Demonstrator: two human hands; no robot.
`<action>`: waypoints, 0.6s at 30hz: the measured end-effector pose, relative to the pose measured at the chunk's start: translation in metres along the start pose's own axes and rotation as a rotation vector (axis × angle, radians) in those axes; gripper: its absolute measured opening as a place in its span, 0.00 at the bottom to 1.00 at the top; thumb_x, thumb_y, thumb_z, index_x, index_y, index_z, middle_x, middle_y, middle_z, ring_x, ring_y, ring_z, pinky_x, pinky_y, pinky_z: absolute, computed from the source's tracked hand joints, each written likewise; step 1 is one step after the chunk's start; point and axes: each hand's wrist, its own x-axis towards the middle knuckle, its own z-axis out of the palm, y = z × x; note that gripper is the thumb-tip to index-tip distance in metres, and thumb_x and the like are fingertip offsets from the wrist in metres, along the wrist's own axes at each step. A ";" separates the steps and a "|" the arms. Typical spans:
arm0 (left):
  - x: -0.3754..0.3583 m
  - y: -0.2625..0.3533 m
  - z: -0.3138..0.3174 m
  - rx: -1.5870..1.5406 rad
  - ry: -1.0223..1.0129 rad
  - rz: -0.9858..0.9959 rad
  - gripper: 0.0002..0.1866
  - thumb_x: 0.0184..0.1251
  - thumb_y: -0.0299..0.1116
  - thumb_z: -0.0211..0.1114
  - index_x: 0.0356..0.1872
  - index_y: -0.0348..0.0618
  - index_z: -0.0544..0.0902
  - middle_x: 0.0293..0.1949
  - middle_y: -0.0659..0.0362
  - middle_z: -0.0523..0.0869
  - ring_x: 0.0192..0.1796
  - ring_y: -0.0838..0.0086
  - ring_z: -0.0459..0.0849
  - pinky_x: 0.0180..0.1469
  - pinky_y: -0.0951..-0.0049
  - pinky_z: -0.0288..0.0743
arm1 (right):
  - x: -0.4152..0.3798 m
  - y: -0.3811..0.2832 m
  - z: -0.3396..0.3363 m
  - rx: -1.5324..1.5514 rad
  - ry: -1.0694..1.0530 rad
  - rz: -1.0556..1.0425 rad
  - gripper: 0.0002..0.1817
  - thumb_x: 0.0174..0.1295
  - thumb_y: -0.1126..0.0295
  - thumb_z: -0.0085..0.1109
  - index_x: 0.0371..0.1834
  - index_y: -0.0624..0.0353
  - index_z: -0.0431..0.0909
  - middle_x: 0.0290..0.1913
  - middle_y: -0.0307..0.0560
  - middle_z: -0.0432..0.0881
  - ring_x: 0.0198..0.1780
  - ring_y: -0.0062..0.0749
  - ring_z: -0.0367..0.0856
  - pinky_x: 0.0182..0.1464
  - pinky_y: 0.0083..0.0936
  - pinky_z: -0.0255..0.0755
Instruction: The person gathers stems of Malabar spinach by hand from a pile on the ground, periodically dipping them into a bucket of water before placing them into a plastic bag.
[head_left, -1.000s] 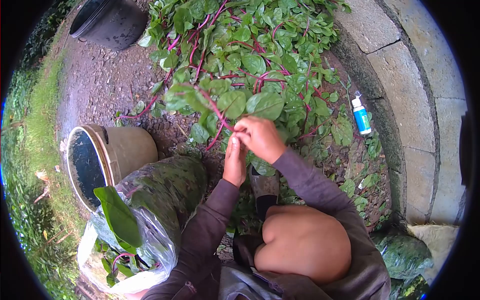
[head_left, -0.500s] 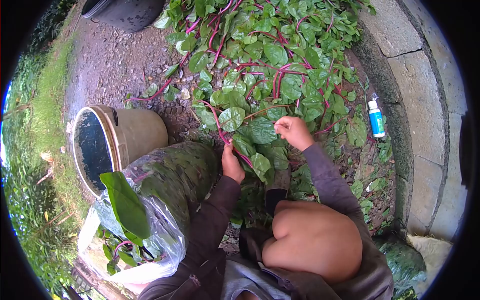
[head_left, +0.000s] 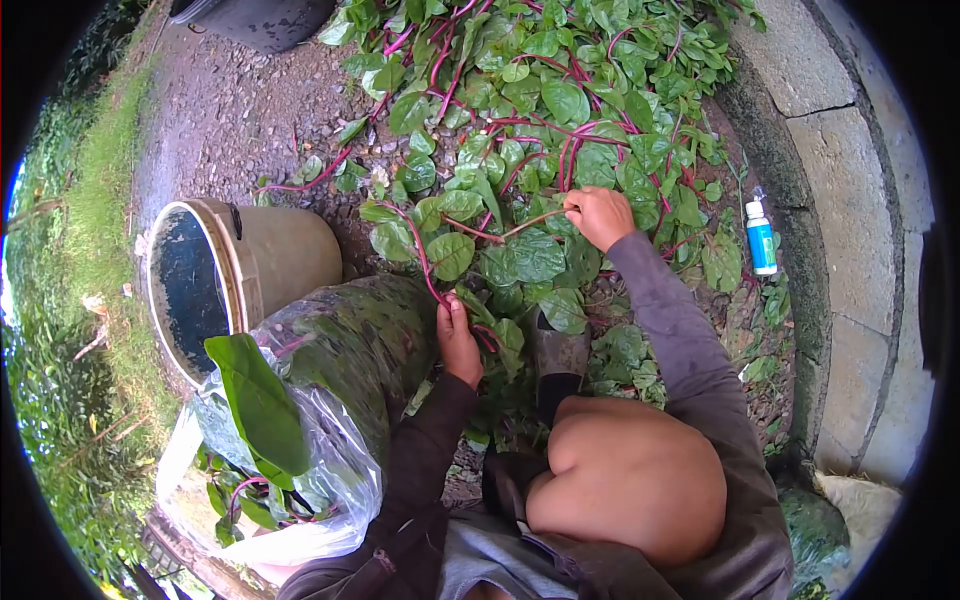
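Observation:
My left hand (head_left: pixel 459 342) is closed around a purple-red vine stem (head_left: pixel 420 250) with broad green leaves, like Malabar spinach. Its upper end curves up and left from my fingers, and leaves hang below them. To the right, my right hand (head_left: pixel 602 217) pinches the end of a thin brownish stem (head_left: pixel 532 222), which runs left toward the held vine. Green leaves (head_left: pixel 538 256) lie between and below the hands. Beside my left forearm rests a clear plastic bag (head_left: pixel 340 335) packed with leaves, its mouth open toward me.
A heap of leafy vines (head_left: pixel 570 105) covers the ground ahead. At left a whitish bucket (head_left: pixel 285 250) lies on its side; a dark bucket (head_left: pixel 265 25) is farther back. A small blue-and-white bottle (head_left: pixel 761 240) stands near the concrete block edging (head_left: pixel 840 190) on the right.
My right hand has moved up and slightly right, drawing the brownish stem with it. My left hand keeps its hold on the vine, slightly lower, and the leaves between have shifted.

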 end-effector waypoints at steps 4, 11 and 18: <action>0.005 -0.010 -0.013 -0.044 0.006 -0.045 0.08 0.74 0.35 0.52 0.47 0.45 0.74 0.40 0.70 0.74 0.44 0.85 0.71 0.48 0.80 0.65 | 0.004 -0.018 -0.060 0.296 0.143 0.190 0.05 0.55 0.67 0.63 0.30 0.54 0.80 0.24 0.40 0.79 0.24 0.31 0.77 0.27 0.29 0.68; 0.002 -0.011 -0.008 -0.089 -0.026 -0.125 0.07 0.68 0.29 0.59 0.45 0.46 0.74 0.39 0.70 0.75 0.41 0.85 0.72 0.45 0.80 0.66 | -0.038 0.003 -0.154 1.138 0.469 0.306 0.07 0.65 0.68 0.56 0.44 0.57 0.75 0.27 0.38 0.80 0.26 0.19 0.78 0.31 0.16 0.72; -0.004 -0.001 0.002 -0.072 -0.041 -0.144 0.08 0.66 0.28 0.60 0.44 0.45 0.74 0.36 0.70 0.75 0.38 0.85 0.72 0.41 0.80 0.67 | -0.046 -0.013 -0.168 1.111 0.372 0.222 0.07 0.65 0.72 0.56 0.44 0.60 0.74 0.35 0.49 0.84 0.36 0.30 0.84 0.39 0.23 0.77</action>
